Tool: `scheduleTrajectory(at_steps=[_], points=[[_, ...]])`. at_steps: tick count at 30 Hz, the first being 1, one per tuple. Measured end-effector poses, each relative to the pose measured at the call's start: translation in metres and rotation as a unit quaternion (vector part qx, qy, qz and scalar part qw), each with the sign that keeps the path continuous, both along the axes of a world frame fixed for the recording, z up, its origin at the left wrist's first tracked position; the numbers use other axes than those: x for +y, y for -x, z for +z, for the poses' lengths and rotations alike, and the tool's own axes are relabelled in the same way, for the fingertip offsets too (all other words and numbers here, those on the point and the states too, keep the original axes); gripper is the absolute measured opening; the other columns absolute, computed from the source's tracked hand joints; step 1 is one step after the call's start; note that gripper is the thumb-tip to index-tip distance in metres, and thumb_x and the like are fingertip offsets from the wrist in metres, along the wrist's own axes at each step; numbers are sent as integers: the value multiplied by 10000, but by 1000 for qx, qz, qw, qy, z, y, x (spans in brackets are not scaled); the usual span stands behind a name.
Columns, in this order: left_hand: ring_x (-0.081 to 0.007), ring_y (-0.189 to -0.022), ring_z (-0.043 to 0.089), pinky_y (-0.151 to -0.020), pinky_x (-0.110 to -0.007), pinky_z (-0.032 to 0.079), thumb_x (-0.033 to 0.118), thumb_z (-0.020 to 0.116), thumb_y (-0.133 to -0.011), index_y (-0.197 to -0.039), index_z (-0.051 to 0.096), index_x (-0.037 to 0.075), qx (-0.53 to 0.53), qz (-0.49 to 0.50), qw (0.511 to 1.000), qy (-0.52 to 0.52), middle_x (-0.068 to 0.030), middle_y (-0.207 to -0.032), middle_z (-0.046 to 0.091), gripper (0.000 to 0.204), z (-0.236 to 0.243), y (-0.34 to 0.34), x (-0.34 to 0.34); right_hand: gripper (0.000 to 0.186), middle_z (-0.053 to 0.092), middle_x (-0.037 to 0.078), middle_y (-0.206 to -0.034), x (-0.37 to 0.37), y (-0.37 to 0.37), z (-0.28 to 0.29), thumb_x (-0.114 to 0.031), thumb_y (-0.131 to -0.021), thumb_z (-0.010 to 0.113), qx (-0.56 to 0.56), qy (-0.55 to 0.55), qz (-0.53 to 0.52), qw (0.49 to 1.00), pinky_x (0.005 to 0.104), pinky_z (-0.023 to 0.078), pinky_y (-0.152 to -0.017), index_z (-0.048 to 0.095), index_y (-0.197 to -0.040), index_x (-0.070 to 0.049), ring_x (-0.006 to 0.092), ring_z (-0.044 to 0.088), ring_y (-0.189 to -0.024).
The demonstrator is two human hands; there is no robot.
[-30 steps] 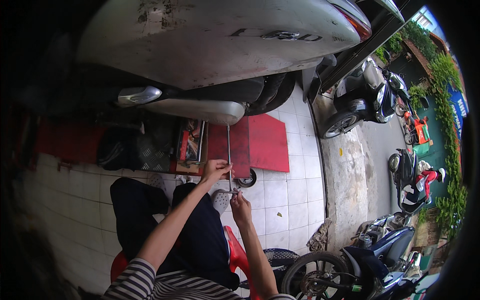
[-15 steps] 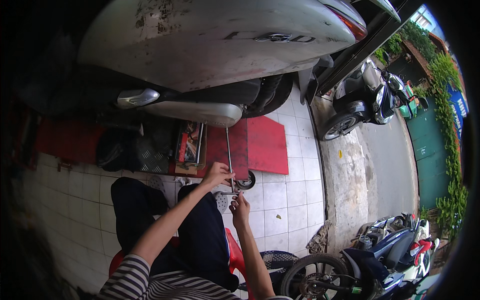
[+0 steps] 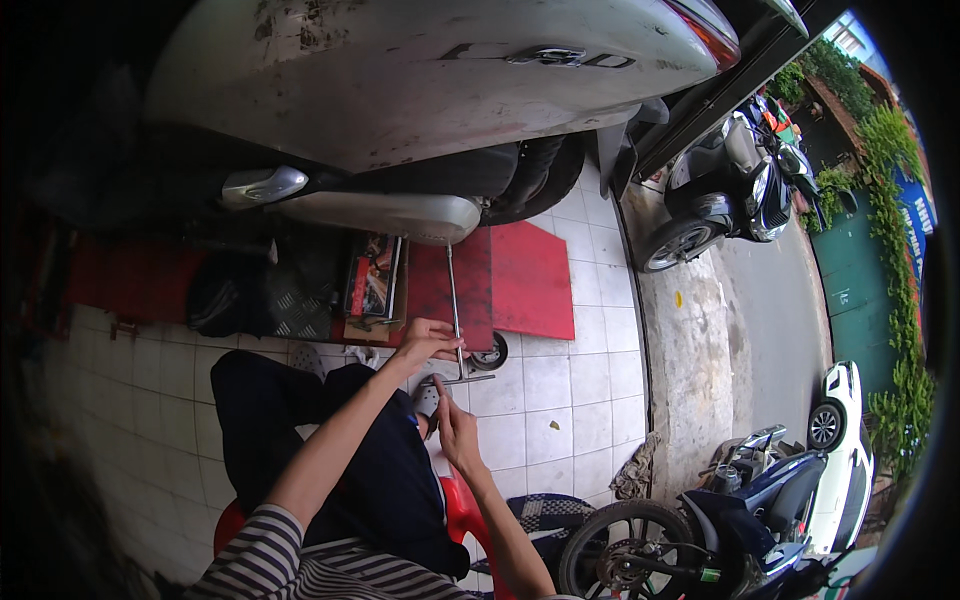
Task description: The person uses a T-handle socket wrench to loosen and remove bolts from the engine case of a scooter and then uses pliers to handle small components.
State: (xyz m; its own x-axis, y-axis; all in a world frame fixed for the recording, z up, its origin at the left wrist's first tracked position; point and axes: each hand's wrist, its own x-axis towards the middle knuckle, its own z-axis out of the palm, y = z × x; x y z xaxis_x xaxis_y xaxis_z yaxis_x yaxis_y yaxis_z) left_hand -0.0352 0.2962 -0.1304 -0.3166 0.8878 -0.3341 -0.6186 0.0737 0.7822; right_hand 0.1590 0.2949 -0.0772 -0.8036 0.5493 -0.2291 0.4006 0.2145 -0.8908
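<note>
A long metal T-handle wrench runs from the underside of the silver casing at the rear of a scooter toward me. Round its shaft, close to the crossbar, the fingers of my left hand are closed. My right hand is just below the crossbar, one finger stretched up to the bar's left end. That hand grips nothing, though its other fingers are partly hidden. The joint between the wrench tip and the casing is too small to make out.
Under the scooter lies a red lift platform with a small wheel. A box sits on it. My knees and a red stool are close below. Parked motorbikes stand at right; a white car is on the street.
The crossbar has turned, now reaching farther right. My right hand has moved left and a little nearer to me, its finger at the bar's left end. A white car has appeared in the street.
</note>
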Motion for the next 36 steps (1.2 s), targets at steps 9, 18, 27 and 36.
scheduleTrajectory(at_steps=[9,18,27,36], points=[[-320,-909,726,-802,-346,619,64,695,-902,-1086,604,-77,-3,20,1000,-10,-218,-991,700,249,2,7,-14,492,401,-54,-699,17,-11,-46,-341,-1050,477,132,424,-242,863,200,230,-490,452,-1406,-3,29,286,-545],[-326,-922,722,-813,-370,618,35,691,-894,-1079,610,-77,-24,45,998,-25,-230,-995,699,230,1,4,-12,474,419,-50,-627,-11,8,-7,-265,-1047,496,168,116,-303,931,214,274,-507,462,-1441,-3,36,360,-567],[-339,-906,723,-823,-395,621,-19,672,-883,-1061,592,-77,-41,72,996,17,-214,-972,697,204,-7,6,-11,533,561,6,-622,-19,14,-55,-409,-1071,380,7,100,-73,992,246,372,-494,545,-1353,13,64,468,-509],[-331,-869,730,-763,-342,627,5,707,-870,-1100,547,-91,-30,87,996,-4,-232,-980,695,296,1,4,-13,501,549,-17,-796,22,-3,-56,-428,-1043,457,122,374,-287,873,208,325,-527,548,-1328,-27,28,392,-586]])
